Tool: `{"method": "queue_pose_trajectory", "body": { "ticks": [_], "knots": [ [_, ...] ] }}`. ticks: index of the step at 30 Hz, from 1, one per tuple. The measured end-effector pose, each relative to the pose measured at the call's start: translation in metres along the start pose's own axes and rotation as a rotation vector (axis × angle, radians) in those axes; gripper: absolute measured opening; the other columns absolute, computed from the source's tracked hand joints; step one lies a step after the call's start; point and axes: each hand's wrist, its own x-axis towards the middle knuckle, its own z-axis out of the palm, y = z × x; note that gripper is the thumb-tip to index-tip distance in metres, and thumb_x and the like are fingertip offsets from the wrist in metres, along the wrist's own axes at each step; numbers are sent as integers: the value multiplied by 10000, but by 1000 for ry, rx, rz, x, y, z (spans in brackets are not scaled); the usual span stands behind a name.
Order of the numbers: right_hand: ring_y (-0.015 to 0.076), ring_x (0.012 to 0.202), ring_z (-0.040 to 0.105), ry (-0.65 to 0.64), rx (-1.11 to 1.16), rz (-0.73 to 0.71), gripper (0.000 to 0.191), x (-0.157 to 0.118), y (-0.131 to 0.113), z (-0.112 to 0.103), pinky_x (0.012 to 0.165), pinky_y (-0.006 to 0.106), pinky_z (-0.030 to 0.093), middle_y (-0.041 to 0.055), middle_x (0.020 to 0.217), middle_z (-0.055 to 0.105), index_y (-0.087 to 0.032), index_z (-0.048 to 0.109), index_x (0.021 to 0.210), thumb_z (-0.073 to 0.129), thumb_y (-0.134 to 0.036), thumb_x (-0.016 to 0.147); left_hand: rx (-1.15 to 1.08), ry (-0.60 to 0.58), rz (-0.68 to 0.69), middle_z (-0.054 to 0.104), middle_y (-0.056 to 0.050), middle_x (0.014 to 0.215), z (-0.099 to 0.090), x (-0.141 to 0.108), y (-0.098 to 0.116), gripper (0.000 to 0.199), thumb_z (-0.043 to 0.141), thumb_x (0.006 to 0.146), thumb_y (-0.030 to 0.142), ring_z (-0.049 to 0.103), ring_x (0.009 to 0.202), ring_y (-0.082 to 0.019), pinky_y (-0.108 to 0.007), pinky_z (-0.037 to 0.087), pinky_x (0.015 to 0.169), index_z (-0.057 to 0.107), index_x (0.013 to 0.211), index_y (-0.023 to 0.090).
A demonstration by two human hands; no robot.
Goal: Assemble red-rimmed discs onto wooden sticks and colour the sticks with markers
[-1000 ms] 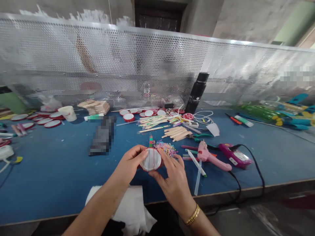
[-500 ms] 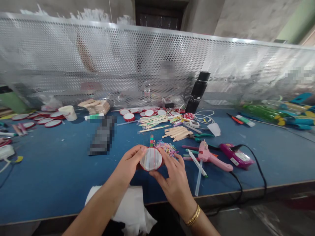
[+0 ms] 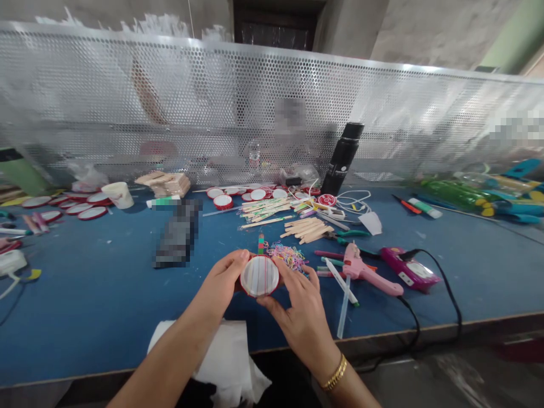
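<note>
Both hands hold a round white disc with a red rim [image 3: 259, 276] above the front of the blue table. Bands run across its face, one of them red. My left hand [image 3: 224, 277] grips the disc's left edge, thumb on top. My right hand [image 3: 297, 294] pinches the right and lower edge, with a gold bracelet on the wrist. A striped coloured stick [image 3: 260, 243] shows just behind the disc; whether it touches the disc I cannot tell. Beyond the right fingers lies a pile of small coloured rubber bands [image 3: 289, 256].
Wooden sticks [image 3: 306, 229] lie behind the bands. Right of my hands are a pink glue gun [image 3: 369, 272], a purple box [image 3: 410, 269] with a black cable, and markers. A black bottle [image 3: 342, 160] stands near the perforated metal panel [image 3: 204, 102]. White cloth [image 3: 227, 354] hangs at the front.
The disc has shifted very slightly left and its face is tilted a little differently. Both hands keep their hold.
</note>
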Motion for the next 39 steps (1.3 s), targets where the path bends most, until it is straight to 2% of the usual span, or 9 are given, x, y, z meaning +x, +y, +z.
{"method": "queue_pose_trajectory", "body": {
  "ticks": [8, 17, 23, 31, 39],
  "knots": [
    [273, 1145, 678, 4, 31, 18, 577, 1, -2, -4, 1139, 512, 267, 129, 1332, 692, -207, 447, 1446, 533, -553, 993, 91, -15, 57, 652, -25, 741, -3, 1, -5, 480, 745, 718, 645, 600, 750, -197, -297, 493, 656, 675, 768, 173],
    [271, 1120, 688, 17, 18, 19, 581, 1, 0, -2, 1131, 519, 291, 121, 1314, 702, -202, 469, 1434, 565, -549, 978, 108, -28, 68, 652, -25, 756, -3, 0, -4, 490, 739, 722, 653, 562, 691, -170, -299, 489, 641, 669, 763, 170],
    [267, 1123, 688, 32, 15, 16, 589, 0, 0, -1, 1134, 517, 299, 122, 1311, 703, -203, 454, 1452, 575, -533, 978, 166, -67, 65, 632, -22, 736, -4, -1, -5, 513, 701, 744, 687, 526, 640, -152, -278, 438, 586, 645, 739, 177],
    [275, 1112, 692, 31, 9, 21, 596, 0, 0, -1, 1126, 519, 302, 132, 1295, 710, -206, 457, 1452, 562, -551, 978, 174, -72, 67, 636, -24, 737, -4, -1, -2, 497, 705, 742, 669, 537, 656, -165, -272, 421, 578, 680, 788, 175],
    [269, 1118, 691, 10, -6, 15, 586, 1, -2, -4, 1140, 508, 289, 120, 1323, 701, -212, 465, 1448, 584, -533, 972, 192, 13, 174, 682, -41, 809, -7, 2, -5, 448, 686, 795, 619, 583, 773, -200, -297, 469, 705, 715, 833, 174]
  ]
}}
